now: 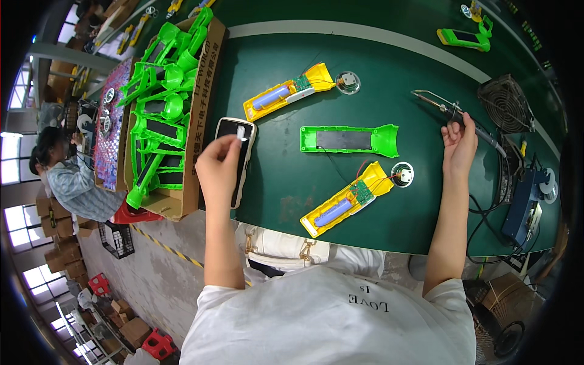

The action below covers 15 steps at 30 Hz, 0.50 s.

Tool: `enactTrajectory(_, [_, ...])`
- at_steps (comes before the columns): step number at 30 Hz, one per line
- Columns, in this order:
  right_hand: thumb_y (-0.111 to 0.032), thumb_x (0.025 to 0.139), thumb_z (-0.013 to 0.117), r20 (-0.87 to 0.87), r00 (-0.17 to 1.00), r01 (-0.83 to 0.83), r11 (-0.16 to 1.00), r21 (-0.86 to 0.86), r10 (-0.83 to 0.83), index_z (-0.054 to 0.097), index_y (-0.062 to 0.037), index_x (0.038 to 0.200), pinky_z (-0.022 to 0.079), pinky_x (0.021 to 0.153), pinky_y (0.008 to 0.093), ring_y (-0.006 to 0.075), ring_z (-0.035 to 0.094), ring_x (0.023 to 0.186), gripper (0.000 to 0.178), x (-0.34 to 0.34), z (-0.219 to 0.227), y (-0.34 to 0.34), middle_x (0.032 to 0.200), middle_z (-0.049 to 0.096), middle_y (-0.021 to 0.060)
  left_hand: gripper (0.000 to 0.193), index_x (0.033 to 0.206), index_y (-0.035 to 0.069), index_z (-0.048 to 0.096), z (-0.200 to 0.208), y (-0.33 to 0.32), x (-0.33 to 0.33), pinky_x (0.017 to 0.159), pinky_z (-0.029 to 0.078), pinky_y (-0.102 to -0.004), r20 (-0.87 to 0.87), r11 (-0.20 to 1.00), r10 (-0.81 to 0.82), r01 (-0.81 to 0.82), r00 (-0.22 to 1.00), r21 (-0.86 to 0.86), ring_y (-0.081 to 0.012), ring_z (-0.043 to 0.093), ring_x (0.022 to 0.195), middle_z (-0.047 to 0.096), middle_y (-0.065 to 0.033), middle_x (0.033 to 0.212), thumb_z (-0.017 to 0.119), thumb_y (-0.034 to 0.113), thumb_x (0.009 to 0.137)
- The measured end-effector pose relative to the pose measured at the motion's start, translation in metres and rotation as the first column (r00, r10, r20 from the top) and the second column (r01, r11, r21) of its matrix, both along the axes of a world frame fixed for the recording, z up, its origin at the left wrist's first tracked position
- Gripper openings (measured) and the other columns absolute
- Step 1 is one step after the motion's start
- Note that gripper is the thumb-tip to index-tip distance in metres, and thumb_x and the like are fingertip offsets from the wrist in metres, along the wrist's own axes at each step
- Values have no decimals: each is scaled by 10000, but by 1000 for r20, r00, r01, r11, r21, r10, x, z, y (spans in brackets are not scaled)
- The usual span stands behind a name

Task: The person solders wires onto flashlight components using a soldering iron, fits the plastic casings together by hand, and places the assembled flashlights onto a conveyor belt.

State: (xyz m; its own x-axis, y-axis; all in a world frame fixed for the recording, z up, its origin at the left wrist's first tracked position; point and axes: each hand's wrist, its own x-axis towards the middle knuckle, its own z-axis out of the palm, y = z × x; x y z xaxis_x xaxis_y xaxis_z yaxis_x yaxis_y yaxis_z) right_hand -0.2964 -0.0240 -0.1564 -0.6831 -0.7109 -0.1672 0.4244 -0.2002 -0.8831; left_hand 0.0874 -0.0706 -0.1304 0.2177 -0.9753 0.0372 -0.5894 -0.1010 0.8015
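My left hand (219,167) is pinched closed over a phone (244,167) at the table's left edge. A small white patch shows at its fingertips; I cannot tell whether it is held or lies on the phone. My right hand (460,149) grips a soldering iron (439,107), its tip pointing to the far left. Between the hands lies a green plastic shell (344,140) with a dark panel. Nearer me is a yellow flashlight half (347,201) with a purple battery, a green circuit board and a wired round lamp head (402,174). A similar yellow half (286,94) lies farther away.
On the left a cardboard box (196,131) is heaped with green shells (161,100). To the right stand a fan (506,104) and a blue soldering station (524,204) with black cables. Another green flashlight (465,39) lies far right. A person (76,176) sits beyond the box.
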Motion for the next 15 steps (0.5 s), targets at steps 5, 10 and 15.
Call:
enactTrajectory(5, [-211, 857, 499, -1, 1000, 1, 1000, 12, -1, 477, -79, 773, 416, 580, 227, 45, 361, 506, 158, 1, 1, 0, 573, 389, -31, 156, 803, -24, 633, -7, -36, -4, 527, 371, -183, -248, 999, 41, -37, 968, 21, -46, 478, 566, 576, -7, 651, 625, 125, 754])
enactTrajectory(10, [-210, 859, 495, 14, 1000, 23, 999, 23, -24, 478, -77, 769, 415, 579, 227, 46, 358, 503, 161, 0, 3, 0, 566, 387, -31, 217, 739, 13, 644, -19, -58, -5, 585, 374, -231, -174, 987, 89, -63, 981, 151, -84, 480, 644, 555, 4, 677, 672, 225, 702])
enactTrajectory(15, [-206, 857, 495, 10, 1000, -1, 1000, 3, 0, 477, -76, 768, 413, 576, 227, 47, 361, 507, 159, 1, 2, -1, 570, 391, -28, 184, 714, 99, 662, -22, -58, -16, 824, 316, -376, 159, 985, 124, -141, 979, 97, -222, 429, 978, 563, -25, 968, 669, 278, 671])
